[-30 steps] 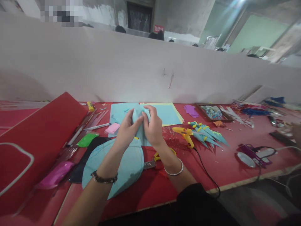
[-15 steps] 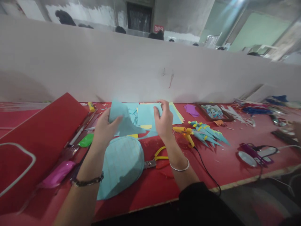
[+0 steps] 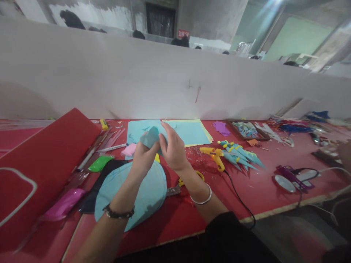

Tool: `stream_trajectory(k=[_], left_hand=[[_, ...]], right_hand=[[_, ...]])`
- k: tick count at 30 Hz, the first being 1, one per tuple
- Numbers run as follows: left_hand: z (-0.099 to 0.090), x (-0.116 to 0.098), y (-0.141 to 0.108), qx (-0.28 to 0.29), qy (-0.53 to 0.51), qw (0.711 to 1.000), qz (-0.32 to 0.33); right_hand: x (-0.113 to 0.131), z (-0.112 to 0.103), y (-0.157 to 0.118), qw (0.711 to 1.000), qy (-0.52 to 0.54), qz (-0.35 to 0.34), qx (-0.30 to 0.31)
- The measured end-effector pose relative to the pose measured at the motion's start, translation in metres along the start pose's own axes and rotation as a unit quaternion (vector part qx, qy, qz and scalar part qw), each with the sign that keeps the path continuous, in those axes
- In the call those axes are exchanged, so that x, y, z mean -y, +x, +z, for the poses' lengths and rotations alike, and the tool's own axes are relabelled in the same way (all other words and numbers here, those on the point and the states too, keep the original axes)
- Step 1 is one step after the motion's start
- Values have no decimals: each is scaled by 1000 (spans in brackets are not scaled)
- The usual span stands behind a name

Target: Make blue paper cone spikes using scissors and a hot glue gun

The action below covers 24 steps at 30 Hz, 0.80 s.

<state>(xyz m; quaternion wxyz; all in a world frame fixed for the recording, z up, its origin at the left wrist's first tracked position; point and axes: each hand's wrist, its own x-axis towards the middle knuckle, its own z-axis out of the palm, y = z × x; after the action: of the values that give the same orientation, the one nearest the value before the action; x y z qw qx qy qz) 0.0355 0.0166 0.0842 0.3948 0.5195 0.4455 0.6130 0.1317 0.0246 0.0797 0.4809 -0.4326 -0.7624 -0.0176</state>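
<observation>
My left hand [image 3: 144, 155] is closed on a crumpled light-blue paper [image 3: 150, 137] above the middle of the table. Beside it, my right hand [image 3: 173, 148] touches the same paper, thumb and fingers bent round its right side. Below my left wrist lies a large rounded light-blue sheet [image 3: 148, 191] with faint lines. Yellow-handled scissors [image 3: 173, 190] rest at its right edge, partly under my right forearm. Behind the hands, light-blue sheets [image 3: 194, 136] lie over yellow ones.
A yellow glue gun [image 3: 215, 157] with a black cord lies right of my hands, near blue cones with yellow trim [image 3: 241, 153]. Farther right are a tray of scraps [image 3: 248, 130] and a purple device [image 3: 294, 179]. At left stand a red board [image 3: 46, 164] and clay packets [image 3: 65, 204].
Both hands have come together, and the blue paper that was spread between them is now bunched up. A pink piece and a pen show left of them.
</observation>
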Motion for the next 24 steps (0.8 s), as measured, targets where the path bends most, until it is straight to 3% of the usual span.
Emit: stream_trajectory(k=[4, 7, 9, 12, 15, 20, 22, 24], left_hand=[[-7, -4, 3, -55, -107, 991, -51], [-10, -7, 4, -98, -149, 982, -56], [-12, -10, 3, -95, -157, 982, -52], [-13, -12, 1, -30, -160, 986, -41], [-15, -12, 1, -15, -143, 989, -22], [-25, -2, 7, -123, -41, 991, -30], [-33, -1, 10, -113, -6, 993, -15], [-40, -3, 12, -69, 33, 997, 15]], right_hand=[[3, -1, 0, 998, 33, -56, 11], [2, -2, 1, 995, 10, -84, 51], [1, -3, 1, 992, -26, -97, 70], [2, -3, 1, 987, -66, -120, 82], [5, -3, 1, 984, -55, -147, 87], [1, -12, 5, 973, 63, -171, 143], [-6, -19, 7, 973, 105, -144, 145], [-14, -25, 9, 979, 111, -101, 137]])
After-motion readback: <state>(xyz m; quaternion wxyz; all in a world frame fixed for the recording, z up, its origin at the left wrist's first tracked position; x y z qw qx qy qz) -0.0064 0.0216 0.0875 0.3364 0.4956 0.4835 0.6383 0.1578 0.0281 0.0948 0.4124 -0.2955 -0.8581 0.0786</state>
